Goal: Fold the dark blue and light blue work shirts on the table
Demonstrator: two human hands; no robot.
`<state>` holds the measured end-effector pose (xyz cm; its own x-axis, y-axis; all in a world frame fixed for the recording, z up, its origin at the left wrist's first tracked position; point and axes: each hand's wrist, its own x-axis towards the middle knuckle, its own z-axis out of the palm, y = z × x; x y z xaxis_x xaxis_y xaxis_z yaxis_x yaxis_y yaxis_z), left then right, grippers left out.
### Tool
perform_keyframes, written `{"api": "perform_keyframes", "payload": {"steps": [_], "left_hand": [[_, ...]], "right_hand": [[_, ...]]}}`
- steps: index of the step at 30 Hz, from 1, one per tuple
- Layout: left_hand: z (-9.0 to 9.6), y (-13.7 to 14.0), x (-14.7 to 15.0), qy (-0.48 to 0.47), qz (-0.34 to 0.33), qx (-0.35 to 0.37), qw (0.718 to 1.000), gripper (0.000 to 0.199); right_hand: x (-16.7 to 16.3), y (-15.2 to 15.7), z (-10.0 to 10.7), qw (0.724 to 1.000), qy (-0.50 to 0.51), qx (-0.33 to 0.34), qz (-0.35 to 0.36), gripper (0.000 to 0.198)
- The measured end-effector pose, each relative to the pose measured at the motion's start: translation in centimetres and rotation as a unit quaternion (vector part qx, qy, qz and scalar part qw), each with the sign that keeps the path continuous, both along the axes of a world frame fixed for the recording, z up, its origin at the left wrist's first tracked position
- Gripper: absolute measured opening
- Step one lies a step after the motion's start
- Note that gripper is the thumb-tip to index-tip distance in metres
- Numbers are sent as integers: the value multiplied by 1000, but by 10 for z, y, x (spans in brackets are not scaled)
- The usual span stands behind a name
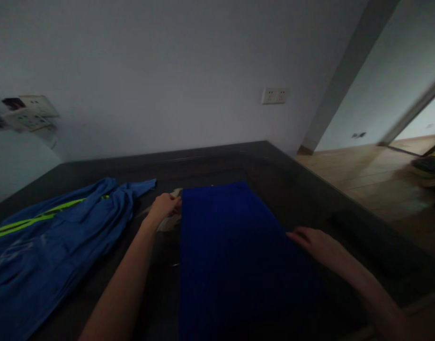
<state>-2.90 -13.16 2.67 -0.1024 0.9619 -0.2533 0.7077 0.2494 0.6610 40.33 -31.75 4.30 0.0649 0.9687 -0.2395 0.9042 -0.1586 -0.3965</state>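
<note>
Left hand [164, 204] curled at the left edge of the blue cloth [224, 237], right hand [311, 241] fingertips at its right edge — pinching or just touching, can't tell for either. Cloth lies spread between both hands on the dark table [277, 189]. Left of left hand — crumpled blue garment [85, 237], yellow-green stripes.

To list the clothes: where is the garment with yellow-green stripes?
In the head view, the striped garment lies on the dark table, left of the left hand.
</note>
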Motion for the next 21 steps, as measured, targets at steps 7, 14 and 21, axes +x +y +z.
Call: {"api": "perform_keyframes", "payload": {"steps": [7,14,21], "left_hand": [[18,-11,17,-14,-25,-69,997,33],[23,-17,8,-119,-54,-101,986,39],[21,-15,6,-163,-79,-82,980,33]], "right_hand": [[-22,4,-12,1000,0,7,2,45],[-15,4,-23,999,52,13,1,46],[-12,-5,-6,982,189,-17,3,44]]}}
